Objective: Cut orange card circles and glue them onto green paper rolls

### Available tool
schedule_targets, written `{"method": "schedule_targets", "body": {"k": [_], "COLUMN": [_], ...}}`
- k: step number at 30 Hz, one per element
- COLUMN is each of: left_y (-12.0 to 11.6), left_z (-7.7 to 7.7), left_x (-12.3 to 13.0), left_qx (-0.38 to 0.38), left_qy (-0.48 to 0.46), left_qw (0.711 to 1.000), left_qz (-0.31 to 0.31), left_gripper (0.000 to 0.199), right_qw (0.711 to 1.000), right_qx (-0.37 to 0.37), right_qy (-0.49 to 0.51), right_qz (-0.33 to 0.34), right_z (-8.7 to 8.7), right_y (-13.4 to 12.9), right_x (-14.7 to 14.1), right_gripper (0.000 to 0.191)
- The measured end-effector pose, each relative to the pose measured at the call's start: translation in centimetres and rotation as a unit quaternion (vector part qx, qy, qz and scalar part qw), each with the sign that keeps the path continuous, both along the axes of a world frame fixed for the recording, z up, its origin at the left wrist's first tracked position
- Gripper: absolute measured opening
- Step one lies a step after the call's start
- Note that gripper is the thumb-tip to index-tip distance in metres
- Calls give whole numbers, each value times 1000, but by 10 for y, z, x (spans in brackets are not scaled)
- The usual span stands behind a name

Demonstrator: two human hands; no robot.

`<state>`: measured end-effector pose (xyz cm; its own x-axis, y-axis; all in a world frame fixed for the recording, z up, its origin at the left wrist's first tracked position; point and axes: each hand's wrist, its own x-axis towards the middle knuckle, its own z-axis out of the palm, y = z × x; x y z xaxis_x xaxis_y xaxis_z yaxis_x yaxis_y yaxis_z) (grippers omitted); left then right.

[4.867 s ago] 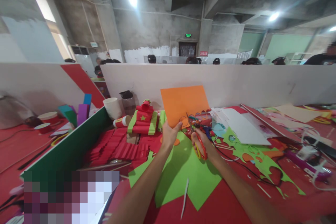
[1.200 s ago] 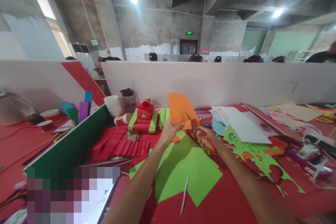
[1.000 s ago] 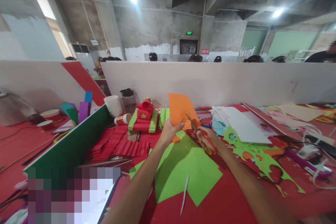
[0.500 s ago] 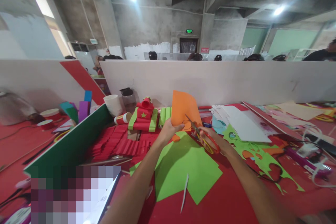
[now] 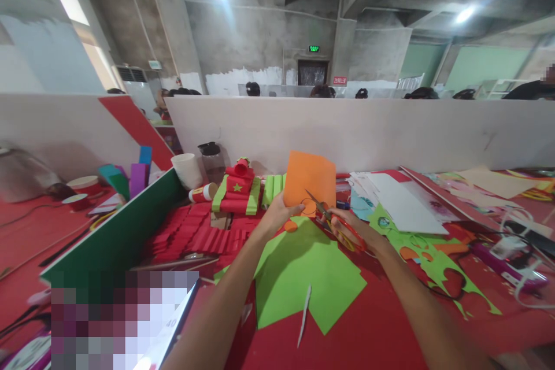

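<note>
My left hand (image 5: 280,211) pinches the lower left edge of an orange sheet of paper (image 5: 310,176), held upright above the table. A circle is drawn near the sheet's bottom edge. My right hand (image 5: 349,225) is closed round the red and yellow handles of a pair of scissors (image 5: 323,208). Their blades lie against the lower part of the sheet, beside the drawn circle. Below my hands, green paper sheets (image 5: 303,277) lie on the red table, with a thin white strip (image 5: 304,315) on top. A small orange disc (image 5: 290,225) rests near my left fingers.
A red and green paper model (image 5: 237,191) stands behind folded red paper strips (image 5: 195,231). The green board (image 5: 117,225) rises at the left. Cut green scraps (image 5: 433,266) and a white sheet (image 5: 403,202) lie at the right. A white partition (image 5: 347,133) closes the back.
The orange sheet has turned a little and faces me more flatly. My right hand and the scissors have shifted only slightly; the left hand still holds the sheet.
</note>
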<state>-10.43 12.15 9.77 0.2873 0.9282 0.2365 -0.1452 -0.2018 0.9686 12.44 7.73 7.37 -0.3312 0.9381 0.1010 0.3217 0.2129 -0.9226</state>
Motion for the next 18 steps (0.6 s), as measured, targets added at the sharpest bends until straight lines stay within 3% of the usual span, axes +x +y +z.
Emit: {"method": "schedule_targets", "body": {"k": [7,18], "left_y": [0,7], "left_z": [2,-3], "left_x": [-3,-4], "left_qx": [9,-12], "left_qy": [15,-18], "left_qw": [1000,1000], "left_qz": [-8,8], "left_gripper": [57,62], "right_qw": [999,1000], "right_qx": [-31,-16], "right_qy": [-1,3], "right_qz": [20,16], "right_z": [5,-3], "right_y": [-3,6], "right_x": [2,-1], "right_gripper": [45,45]}}
